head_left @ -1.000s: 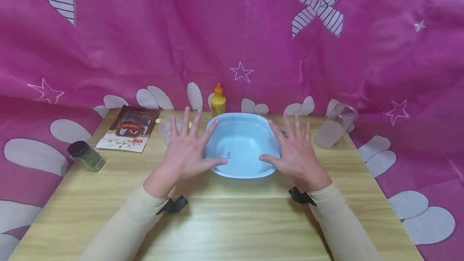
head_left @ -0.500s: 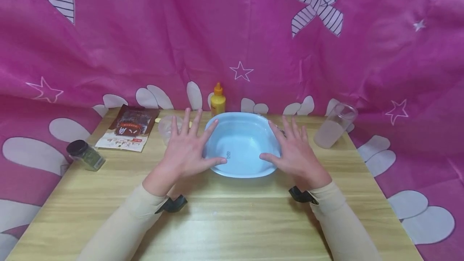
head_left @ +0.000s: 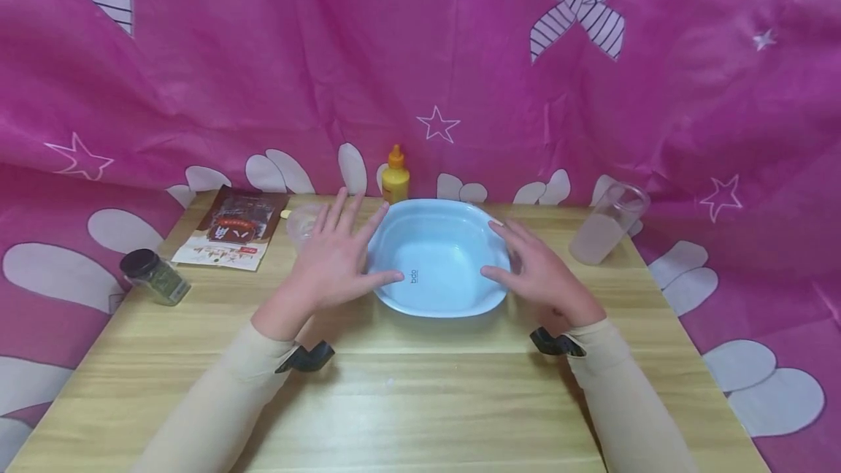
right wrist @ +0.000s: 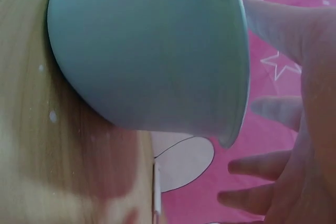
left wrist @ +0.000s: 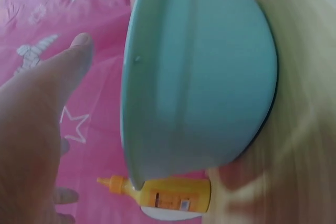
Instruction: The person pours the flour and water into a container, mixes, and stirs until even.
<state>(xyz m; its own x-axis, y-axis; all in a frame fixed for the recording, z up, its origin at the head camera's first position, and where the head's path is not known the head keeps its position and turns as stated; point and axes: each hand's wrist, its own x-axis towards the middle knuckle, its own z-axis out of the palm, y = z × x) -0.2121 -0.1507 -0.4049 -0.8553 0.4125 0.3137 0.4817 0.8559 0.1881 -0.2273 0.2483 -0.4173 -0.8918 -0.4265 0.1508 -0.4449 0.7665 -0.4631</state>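
Head view: a light blue plastic basin (head_left: pixel 436 258) stands near the middle of the wooden table (head_left: pixel 407 400), toward its far edge. The left hand (head_left: pixel 335 261) lies at the basin's left rim, fingers straight and spread, thumb reaching to the near rim. The right hand (head_left: pixel 542 276) mirrors it at the right rim, fingers straight and loosely spread, thumb pointing in toward the rim. Neither hand curls round the rim; whether the palms touch the wall cannot be told here. Behind the basin stands a yellow squeeze bottle (head_left: pixel 395 175). A small clear cup (head_left: pixel 301 221) sits just left of the left hand, a printed brown packet (head_left: pixel 231 228) farther left, and a dark-capped spice jar (head_left: pixel 154 278) near the left edge. A tall clear tumbler (head_left: pixel 607 223) with pale liquid stands at the far right.

Left wrist view: the thumb (left wrist: pixel 68 66) hovers just beside the basin's rim (left wrist: pixel 131 103), with a gap between them.

Right wrist view: straight fingers (right wrist: pixel 273 17) stand apart from the rim (right wrist: pixel 239 77), not gripping.

Judged from this, the hands are closing in to take the basin from both sides. The next move calls for even contact on both walls or under the rim before any lift or slide.
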